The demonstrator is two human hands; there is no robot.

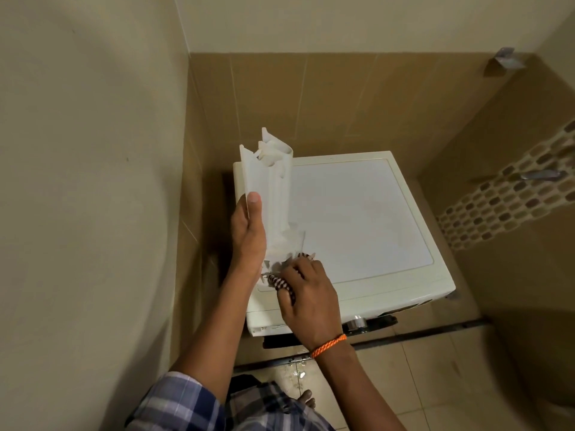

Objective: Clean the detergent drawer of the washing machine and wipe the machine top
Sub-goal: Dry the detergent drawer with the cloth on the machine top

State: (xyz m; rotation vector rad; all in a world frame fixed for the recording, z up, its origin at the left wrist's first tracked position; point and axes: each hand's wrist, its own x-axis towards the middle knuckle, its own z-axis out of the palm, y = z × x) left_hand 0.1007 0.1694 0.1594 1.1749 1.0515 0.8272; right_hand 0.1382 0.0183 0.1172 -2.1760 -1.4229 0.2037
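Plaid sleeve [177,399] sits nearest, at 7 o'clock. From it the left hand [249,231] reaches up, its fingers and thumb clasped round the white detergent drawer [269,188], held upright over the washing machine top's [357,213] 9 o'clock edge. At the drawer's lower end, the right hand [306,293], an orange wrist thread [328,346] below it, has its fingers curled round a checked cloth [281,283].

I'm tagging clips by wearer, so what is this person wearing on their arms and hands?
Both hands are bare, with no gloves. The right hand has an orange braided wristband at the wrist. The left hand and forearm carry nothing. A blue-and-white plaid sleeve shows at the left upper arm.
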